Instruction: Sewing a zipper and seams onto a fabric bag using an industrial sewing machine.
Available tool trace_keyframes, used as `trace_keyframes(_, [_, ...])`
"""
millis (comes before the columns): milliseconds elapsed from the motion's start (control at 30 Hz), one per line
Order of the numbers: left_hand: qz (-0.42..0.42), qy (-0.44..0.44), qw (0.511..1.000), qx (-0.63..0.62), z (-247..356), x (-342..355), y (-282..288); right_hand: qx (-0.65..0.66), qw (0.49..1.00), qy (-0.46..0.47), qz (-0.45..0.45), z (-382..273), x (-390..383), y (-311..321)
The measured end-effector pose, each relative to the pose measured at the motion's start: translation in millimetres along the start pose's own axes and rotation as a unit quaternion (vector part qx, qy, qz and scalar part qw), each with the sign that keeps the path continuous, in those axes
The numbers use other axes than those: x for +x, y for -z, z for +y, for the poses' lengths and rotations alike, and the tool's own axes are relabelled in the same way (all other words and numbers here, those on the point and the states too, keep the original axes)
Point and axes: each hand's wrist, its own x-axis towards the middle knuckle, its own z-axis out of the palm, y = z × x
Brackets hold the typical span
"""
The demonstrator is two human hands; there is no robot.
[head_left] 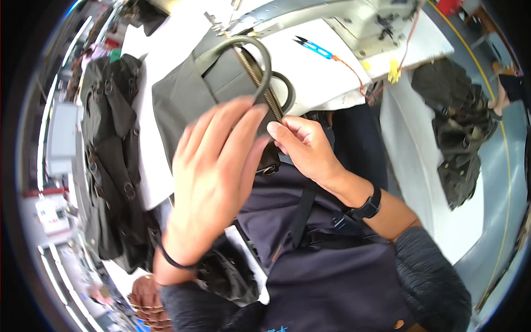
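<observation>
A dark olive handbag (182, 91) with a brass-toothed zipper (255, 72) and two rounded handles (267, 55) lies on the white table in front of me. My right hand (304, 146) pinches the near end of the zipper between thumb and fingers; what exactly sits in the pinch is hidden. Over the bag's near side is my left hand (215, 160), slightly blurred, its fingers stretched out and nothing seen in them. A metal ring (270, 170) shows at the bag's near edge, below the right hand.
Blue thread snips (315, 48) on an orange cord lie beyond the bag, beside a sewing machine (376, 25). Dark bags are heaped at left (113, 155), with another dark pile (456, 127) at right. Stacked brown pieces (148, 301) sit lower left.
</observation>
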Motion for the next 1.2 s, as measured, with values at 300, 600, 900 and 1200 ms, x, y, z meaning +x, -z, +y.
trace_keyframes(300, [0.081, -0.012, 0.99, 0.118, -48, 26, 10, 0.001, 1.0, -0.008, 0.005, -11, -5, -5])
trace_keyframes(600, [-0.026, 0.024, 0.989, 0.145, -36, -10, 5, 0.015, 0.999, 0.019, -0.023, -28, -13, -18])
trace_keyframes(900, [0.009, 0.121, 0.991, 0.055, -7, 5, -26, 0.115, 0.992, -0.035, -0.029, -43, -16, -17])
trace_keyframes(1200, [-0.007, 0.135, 0.99, 0.048, -21, 11, -31, 0.083, 0.995, 0.01, -0.05, -37, 1, -12])
